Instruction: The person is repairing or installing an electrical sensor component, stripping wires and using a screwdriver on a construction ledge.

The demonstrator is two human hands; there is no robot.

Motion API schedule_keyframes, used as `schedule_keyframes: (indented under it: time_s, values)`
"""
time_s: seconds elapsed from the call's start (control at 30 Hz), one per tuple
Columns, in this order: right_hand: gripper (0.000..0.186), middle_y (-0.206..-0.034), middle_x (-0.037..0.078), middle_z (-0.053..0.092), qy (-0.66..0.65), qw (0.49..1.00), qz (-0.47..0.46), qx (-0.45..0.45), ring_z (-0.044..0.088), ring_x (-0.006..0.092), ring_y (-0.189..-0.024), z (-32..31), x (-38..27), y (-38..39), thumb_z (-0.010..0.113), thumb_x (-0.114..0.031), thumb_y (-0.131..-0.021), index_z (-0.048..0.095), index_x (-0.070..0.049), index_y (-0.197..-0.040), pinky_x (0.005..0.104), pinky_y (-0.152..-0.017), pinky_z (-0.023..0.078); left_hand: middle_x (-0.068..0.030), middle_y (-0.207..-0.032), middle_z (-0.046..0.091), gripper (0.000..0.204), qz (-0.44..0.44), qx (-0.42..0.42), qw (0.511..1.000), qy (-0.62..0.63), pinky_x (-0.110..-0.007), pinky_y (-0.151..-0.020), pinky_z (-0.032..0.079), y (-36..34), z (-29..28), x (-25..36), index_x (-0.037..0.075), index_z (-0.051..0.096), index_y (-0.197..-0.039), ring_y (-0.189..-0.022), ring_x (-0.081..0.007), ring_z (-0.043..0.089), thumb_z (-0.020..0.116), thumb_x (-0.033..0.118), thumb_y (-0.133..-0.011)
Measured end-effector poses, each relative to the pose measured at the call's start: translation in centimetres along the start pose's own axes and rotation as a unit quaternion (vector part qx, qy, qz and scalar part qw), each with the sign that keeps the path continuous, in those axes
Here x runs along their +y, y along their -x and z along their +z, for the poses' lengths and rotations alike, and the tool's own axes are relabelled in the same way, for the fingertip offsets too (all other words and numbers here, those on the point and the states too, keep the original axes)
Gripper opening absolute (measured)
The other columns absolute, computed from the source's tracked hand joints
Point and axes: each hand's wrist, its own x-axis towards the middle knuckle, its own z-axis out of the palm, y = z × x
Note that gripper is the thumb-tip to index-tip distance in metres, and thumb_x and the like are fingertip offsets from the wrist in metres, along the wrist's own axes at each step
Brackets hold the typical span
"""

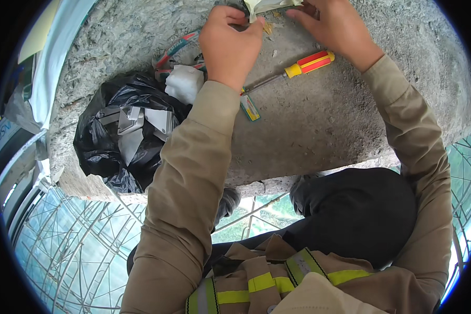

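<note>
My left hand (pixel 231 48) is closed, its thumb and fingers pinching the near end of a pale, thin sheet (pixel 269 5) at the top edge. The fingers of my right hand (pixel 343 30) curl at the sheet's other end, partly cut off by the picture's edge. Below and between the hands, a screwdriver (pixel 310 63) with a red and yellow handle lies on the concrete, its shaft pointing toward my left wrist. Near its tip is a small yellow and green piece (pixel 250 108). Tan crumbs (pixel 268 28) lie by my left fingertips.
A black plastic bag (pixel 97 149) holding several grey box-like parts (pixel 131 120) stands left of my left forearm. Beside it are a white wad (pixel 184 83) and a red and teal-handled tool (pixel 180 47). Past the concrete ledge's (pixel 293 146) near edge, bars and netting (pixel 78 251) show below.
</note>
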Motion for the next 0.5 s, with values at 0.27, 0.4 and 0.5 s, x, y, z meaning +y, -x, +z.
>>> schedule_keyframes:
  time_s: [0.27,0.4,0.5]
  values:
    - [0.026,-0.079,0.023,0.067,0.091,0.991,-0.086,0.039,0.066,0.0427,-0.073,0.7,0.5,-0.5,0.077,-0.023,-0.087,0.067,0.001,-0.082,0.0494,-0.066,0.052,-0.0149,-0.067,0.064,0.023,0.026,-0.021,0.998,-0.044,-0.039,-0.060,0.051,-0.8,-0.5,1.6,-0.002,0.063,-0.081,-0.063,-0.0254,0.066,0.081,0.012,-0.087]
    - [0.022,-0.077,0.023,0.066,0.058,0.992,-0.097,0.055,0.065,0.0434,-0.071,0.7,0.9,-0.7,0.075,-0.020,-0.087,0.068,0.000,-0.083,0.0498,-0.063,0.051,-0.0157,-0.066,0.063,0.024,0.033,-0.008,0.999,0.004,-0.039,-0.057,0.049,-0.9,-0.1,1.4,-0.002,0.062,-0.079,-0.059,-0.0250,0.064,0.080,0.011,-0.087]
    - [0.021,-0.076,0.023,0.065,0.009,0.997,-0.068,0.040,0.065,0.0437,-0.070,-0.1,-0.6,-0.5,0.074,-0.019,-0.088,0.068,0.000,-0.084,0.0498,-0.062,0.050,-0.0158,-0.065,0.061,0.026,0.043,-0.012,0.999,-0.028,-0.039,-0.055,0.046,-0.8,-0.3,1.4,-0.002,0.059,-0.077,-0.057,-0.0248,0.061,0.079,0.010,-0.087]
